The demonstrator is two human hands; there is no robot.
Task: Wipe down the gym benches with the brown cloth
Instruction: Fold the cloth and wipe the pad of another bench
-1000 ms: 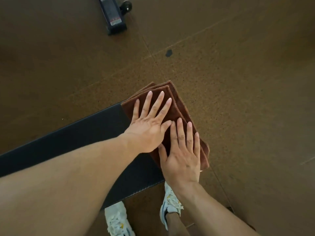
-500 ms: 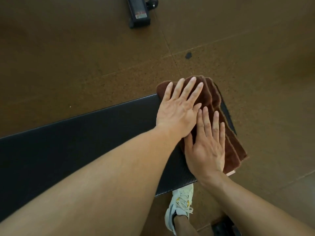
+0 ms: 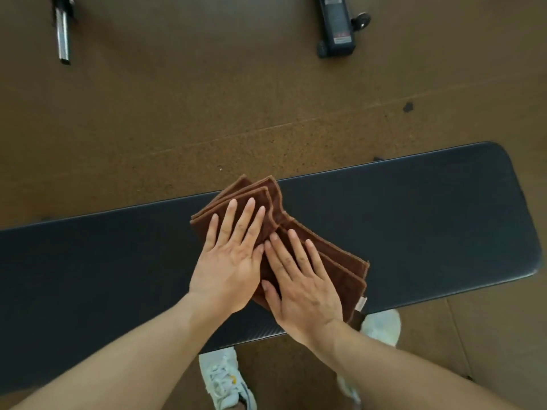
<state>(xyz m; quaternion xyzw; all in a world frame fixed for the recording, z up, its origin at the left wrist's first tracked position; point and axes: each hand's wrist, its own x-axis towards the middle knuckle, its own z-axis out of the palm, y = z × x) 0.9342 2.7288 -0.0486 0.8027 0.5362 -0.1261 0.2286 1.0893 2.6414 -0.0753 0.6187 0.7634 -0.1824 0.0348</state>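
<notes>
A folded brown cloth [image 3: 340, 269] lies fanned out across the middle of a long black padded bench [image 3: 429, 226]. Both of my hands press flat on top of it, side by side. My left hand [image 3: 231, 261] covers the cloth's far left part, fingers spread and pointing away from me. My right hand [image 3: 305, 288] rests on the near right part, fingers apart too. Neither hand curls around the cloth. The cloth's far corner [image 3: 251, 190] pokes over the bench's far edge, and a small white tag [image 3: 360, 303] hangs at its near edge.
Brown speckled rubber floor surrounds the bench. A black equipment foot with a wheel [image 3: 337, 28] stands at the top right, and a metal bar [image 3: 62, 34] at the top left. My white shoes [image 3: 225, 380] [image 3: 381, 325] are just under the bench's near edge.
Both hands have slid the cloth leftwards from the bench's right end to its middle. The bench's rounded right end is now uncovered.
</notes>
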